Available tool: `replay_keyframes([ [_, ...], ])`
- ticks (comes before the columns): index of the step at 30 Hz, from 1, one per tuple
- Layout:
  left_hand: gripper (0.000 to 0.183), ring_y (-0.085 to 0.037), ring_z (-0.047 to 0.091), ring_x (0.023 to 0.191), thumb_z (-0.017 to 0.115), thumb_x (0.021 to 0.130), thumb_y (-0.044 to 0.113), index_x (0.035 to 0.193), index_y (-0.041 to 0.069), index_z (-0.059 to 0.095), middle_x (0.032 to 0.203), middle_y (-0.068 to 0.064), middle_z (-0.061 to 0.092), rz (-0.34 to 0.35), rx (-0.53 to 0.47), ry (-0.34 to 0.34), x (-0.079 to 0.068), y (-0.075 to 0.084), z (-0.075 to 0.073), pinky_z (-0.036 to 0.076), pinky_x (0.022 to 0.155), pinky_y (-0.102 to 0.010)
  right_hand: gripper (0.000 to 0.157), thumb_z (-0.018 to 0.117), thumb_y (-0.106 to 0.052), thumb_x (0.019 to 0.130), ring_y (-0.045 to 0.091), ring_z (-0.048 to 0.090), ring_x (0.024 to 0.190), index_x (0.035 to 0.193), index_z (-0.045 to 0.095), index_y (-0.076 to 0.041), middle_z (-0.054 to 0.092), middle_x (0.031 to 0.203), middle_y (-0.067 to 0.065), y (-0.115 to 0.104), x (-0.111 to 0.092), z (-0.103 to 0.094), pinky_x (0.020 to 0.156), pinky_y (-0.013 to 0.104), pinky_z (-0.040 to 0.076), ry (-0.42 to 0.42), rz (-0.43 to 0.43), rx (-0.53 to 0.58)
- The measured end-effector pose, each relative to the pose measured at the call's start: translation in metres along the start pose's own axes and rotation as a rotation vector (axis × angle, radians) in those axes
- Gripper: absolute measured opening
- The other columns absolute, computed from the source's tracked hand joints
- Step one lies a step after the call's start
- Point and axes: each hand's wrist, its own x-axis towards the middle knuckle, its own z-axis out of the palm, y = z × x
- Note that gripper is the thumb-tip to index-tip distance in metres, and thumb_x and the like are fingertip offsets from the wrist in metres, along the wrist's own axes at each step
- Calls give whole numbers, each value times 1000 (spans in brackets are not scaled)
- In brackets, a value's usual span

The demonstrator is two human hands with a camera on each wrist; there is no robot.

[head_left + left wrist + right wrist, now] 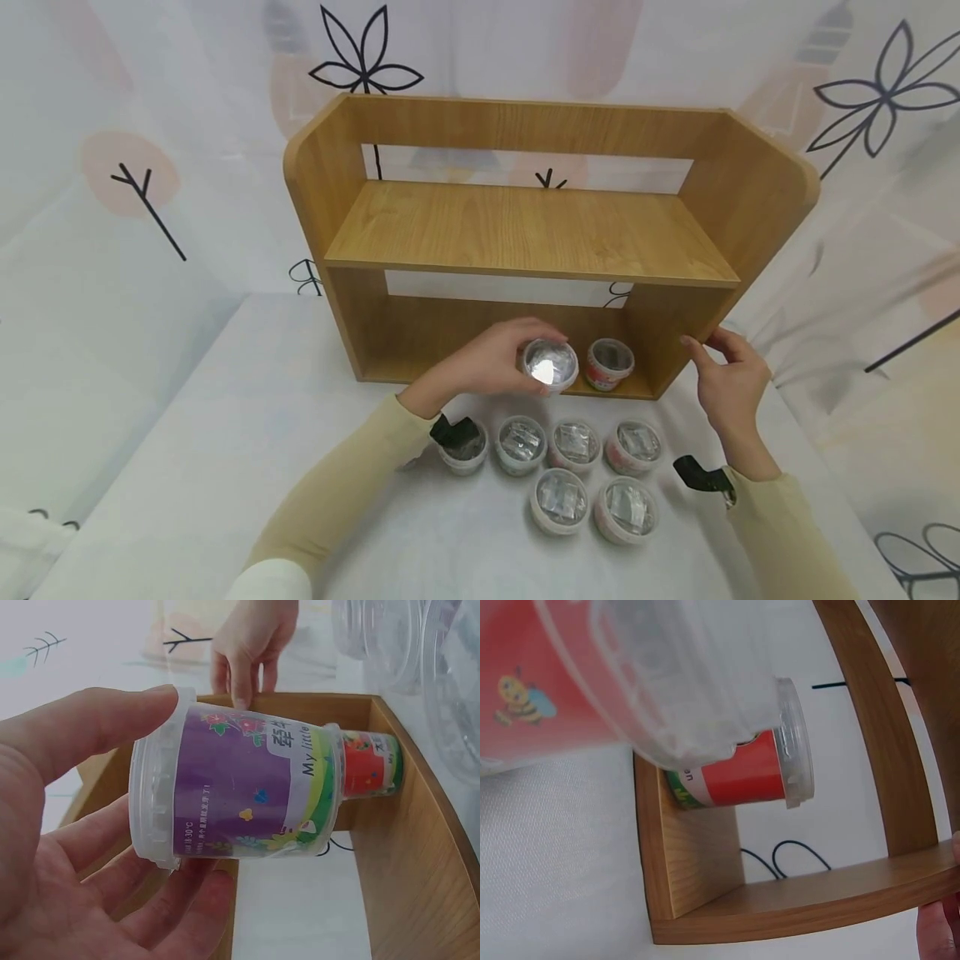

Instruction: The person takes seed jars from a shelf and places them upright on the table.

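Note:
My left hand [501, 358] grips a lidded plastic cup with a purple label [247, 780], thumb on one side of its lid and fingers on the other. In the head view this cup [551, 364] is at the front of the lower compartment of a wooden shelf [525, 225]. To its right, a red-labelled cup [609, 365] stands inside that compartment by the right side panel. My right hand [733, 383] holds the front edge of that panel between thumb and fingers; in the right wrist view only bits of the fingers [936, 930] show.
Several lidded cups stand on the white tabletop [225, 467] before the shelf: a row with a left end cup [463, 450] partly behind my left wrist strap, and two nearer cups, one left [559, 502] and one right [626, 510]. Patterned cloth [187, 83] hangs behind.

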Motion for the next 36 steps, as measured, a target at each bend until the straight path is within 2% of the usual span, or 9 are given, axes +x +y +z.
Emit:
replay_keyframes([
  [5, 64, -13, 50, 126, 88, 76, 18, 133, 12, 61, 137, 0, 57, 6, -20, 13, -15, 5, -3, 42, 104, -30, 42, 76, -31, 89, 6, 59, 101, 123, 70, -6, 69, 106, -2, -1, 0, -1, 100, 28, 46, -10, 7, -12],
  [16, 62, -13, 53, 119, 86, 75, 13, 132, 11, 62, 134, 0, 58, 29, -83, 57, -46, 1, -9, 49, 96, -32, 43, 74, -33, 90, 16, 59, 110, 125, 69, -7, 68, 114, 7, -2, 1, 0, 105, 35, 45, -27, 25, -25],
  [22, 63, -13, 55, 115, 85, 77, 11, 134, 12, 60, 134, 2, 56, -20, -160, 49, -63, 1, -12, 53, 94, -31, 42, 74, -30, 91, 20, 60, 113, 126, 69, -8, 69, 117, 8, -3, 0, -1, 108, 38, 43, -27, 41, -21],
  [27, 62, -10, 54, 116, 85, 78, 17, 134, 16, 60, 133, 9, 56, -62, -135, 57, -80, 4, -13, 51, 96, -34, 42, 73, -31, 91, 19, 59, 113, 126, 69, -7, 68, 116, 9, -4, -1, 0, 107, 37, 44, -37, 30, -24],
  [31, 61, -9, 53, 118, 85, 78, 18, 133, 19, 60, 133, 11, 56, -91, -131, 56, -91, 5, -13, 51, 96, -34, 43, 73, -32, 91, 15, 59, 110, 124, 69, -7, 68, 114, 8, -3, -1, 0, 105, 35, 45, -34, 8, -29],
  [36, 61, -8, 52, 120, 86, 78, 24, 133, 21, 61, 133, 13, 55, -103, -122, 43, -103, 8, -10, 51, 96, -33, 38, 78, -27, 87, -1, 57, 94, 117, 72, -3, 68, 98, -7, 1, 1, 0, 98, 23, 46, 7, -67, 3],
])
